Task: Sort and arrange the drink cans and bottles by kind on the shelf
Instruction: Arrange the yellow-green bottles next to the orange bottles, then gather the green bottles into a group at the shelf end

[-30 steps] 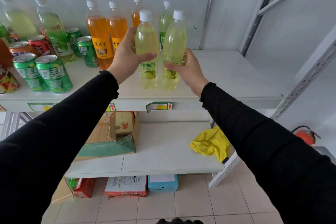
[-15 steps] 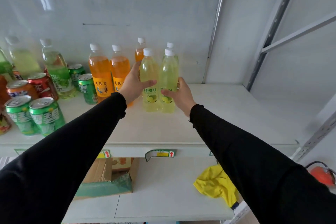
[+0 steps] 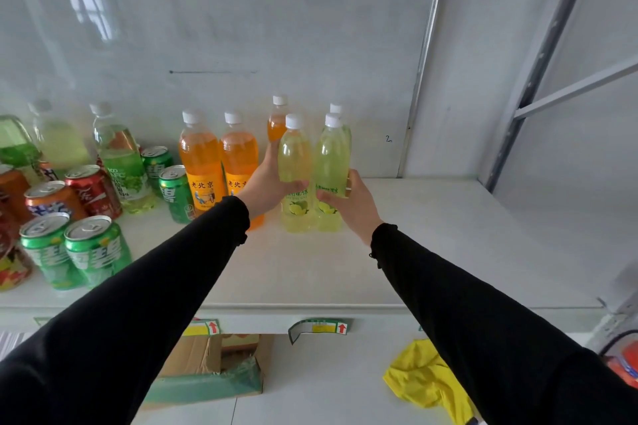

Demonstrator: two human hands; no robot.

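My left hand (image 3: 267, 183) grips one lime bottle (image 3: 295, 162), my right hand (image 3: 352, 203) the other lime bottle (image 3: 332, 155). Just left of them stand the orange bottles (image 3: 238, 162). I judge a careless release could tip them.

Glossy clear plastic bottles (image 3: 295, 169), metal cans (image 3: 93, 245)

Lower level: open cardboard box (image 3: 207, 360) w/ green tape along its front edge, left of centre. Crumpled yellow cloth (image 3: 428, 381) to the right, well apart from box. Red object (image 3: 625, 364) at far right edge, partly cut off, can't tell what. Price tags (image 3: 319, 328) w/ red arrows stuck on a white front edge. Whiteboard (image 3: 241, 28) behind; grey metal upright (image 3: 549, 45) on right.
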